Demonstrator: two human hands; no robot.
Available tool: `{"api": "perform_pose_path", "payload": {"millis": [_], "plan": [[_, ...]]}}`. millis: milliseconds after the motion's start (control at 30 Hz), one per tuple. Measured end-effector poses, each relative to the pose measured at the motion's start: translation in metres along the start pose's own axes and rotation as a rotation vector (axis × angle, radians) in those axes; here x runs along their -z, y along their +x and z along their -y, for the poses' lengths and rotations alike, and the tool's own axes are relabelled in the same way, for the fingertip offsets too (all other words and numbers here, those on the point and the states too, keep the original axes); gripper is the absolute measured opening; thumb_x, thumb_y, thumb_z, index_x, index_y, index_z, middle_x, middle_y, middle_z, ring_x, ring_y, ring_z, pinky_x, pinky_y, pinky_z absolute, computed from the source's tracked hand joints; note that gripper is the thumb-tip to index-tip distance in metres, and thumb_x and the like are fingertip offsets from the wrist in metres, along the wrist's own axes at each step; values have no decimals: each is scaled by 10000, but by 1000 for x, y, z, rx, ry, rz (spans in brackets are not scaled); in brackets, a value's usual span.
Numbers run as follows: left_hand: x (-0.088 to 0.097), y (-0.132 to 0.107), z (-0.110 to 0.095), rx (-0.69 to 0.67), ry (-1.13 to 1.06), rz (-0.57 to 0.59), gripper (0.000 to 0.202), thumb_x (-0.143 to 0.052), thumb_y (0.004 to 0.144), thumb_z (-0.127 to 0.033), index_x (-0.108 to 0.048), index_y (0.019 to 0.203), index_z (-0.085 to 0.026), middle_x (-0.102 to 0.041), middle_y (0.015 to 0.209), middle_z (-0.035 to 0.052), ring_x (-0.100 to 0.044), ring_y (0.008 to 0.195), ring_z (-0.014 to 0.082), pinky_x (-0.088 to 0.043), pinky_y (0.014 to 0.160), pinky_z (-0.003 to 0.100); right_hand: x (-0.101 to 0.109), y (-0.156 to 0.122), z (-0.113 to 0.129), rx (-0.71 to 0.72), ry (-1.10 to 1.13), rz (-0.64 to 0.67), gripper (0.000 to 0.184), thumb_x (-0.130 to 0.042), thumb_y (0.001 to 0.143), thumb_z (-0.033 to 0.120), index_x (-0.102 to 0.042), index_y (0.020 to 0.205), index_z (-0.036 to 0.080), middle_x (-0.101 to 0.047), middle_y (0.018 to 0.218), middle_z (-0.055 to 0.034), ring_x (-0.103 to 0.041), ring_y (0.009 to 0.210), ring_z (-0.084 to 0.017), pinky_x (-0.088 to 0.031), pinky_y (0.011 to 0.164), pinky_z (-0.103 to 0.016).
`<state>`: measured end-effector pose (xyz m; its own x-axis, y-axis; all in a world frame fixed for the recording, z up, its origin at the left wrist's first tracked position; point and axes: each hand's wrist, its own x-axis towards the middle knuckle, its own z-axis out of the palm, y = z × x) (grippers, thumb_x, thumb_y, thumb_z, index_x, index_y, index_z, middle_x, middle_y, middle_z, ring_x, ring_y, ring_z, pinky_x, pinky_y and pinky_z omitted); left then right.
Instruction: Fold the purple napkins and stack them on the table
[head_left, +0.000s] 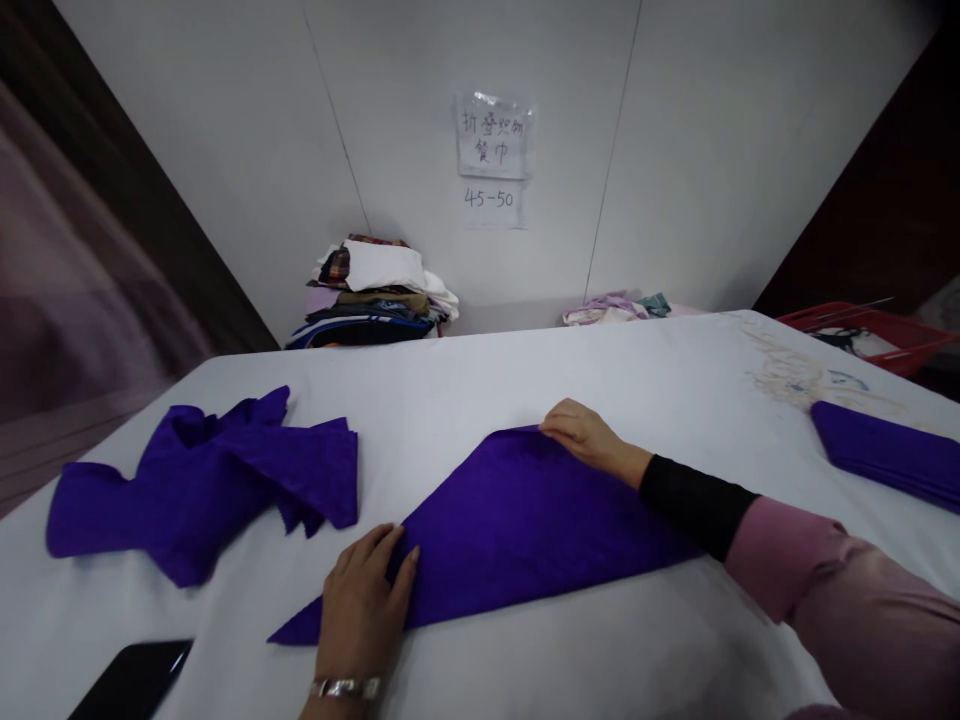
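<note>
Right fingers (568, 416) are pinched on the triangular purple cloth (517, 530); its left part is overlaid by the outspread left hand (361, 605).

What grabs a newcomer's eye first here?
Probably the vivid purple cloth front and center on the white tablecloth, with the left hand resting near its left tip and the right hand pinching its top edge. Next, the rumpled purple fabric at left and the folded purple stack at far right. Handwritten signs hang on the wall behind.
</note>
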<state>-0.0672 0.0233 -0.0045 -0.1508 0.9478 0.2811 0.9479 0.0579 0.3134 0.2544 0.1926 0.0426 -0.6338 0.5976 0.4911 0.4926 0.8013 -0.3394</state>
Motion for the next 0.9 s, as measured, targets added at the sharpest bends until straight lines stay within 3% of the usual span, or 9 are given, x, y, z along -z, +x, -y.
{"api": "perform_pose_path", "payload": {"millis": [167,467,733,900], "plan": [[0,0,1,-17,5,2,460,-403,814,-490,-646,1062,-188,-626,1135,83,-533,1056,260,-410,940,414,0,-24,20,119,-5,15,234,-409,928,225,-643,938,221,-646,860,-59,-548,810,-165,-451,744,-323],[1,0,0,-16,17,3,469,-400,814,-492,-641,1075,-185,-624,1138,85,-534,1053,269,-422,913,422,-4,-41,30,250,-55,52,231,-399,928,176,-631,933,166,-639,846,-78,-548,792,-163,-459,703,-314],[3,0,-1,-21,24,16,480,-394,818,-495,-641,1075,-173,-621,1138,91,-526,1056,267,-415,924,423,-18,-58,30,224,-54,164,235,-401,932,206,-629,974,165,-642,850,-77,-548,800,-166,-464,726,-323],[2,1,-1,-33,38,20,487,-388,825,-494,-641,1073,-160,-620,1132,97,-527,1044,270,-418,919,429,-15,-66,30,186,-16,194,233,-420,923,216,-615,1042,168,-644,933,-93,-559,869,-175,-475,772,-337]]}}
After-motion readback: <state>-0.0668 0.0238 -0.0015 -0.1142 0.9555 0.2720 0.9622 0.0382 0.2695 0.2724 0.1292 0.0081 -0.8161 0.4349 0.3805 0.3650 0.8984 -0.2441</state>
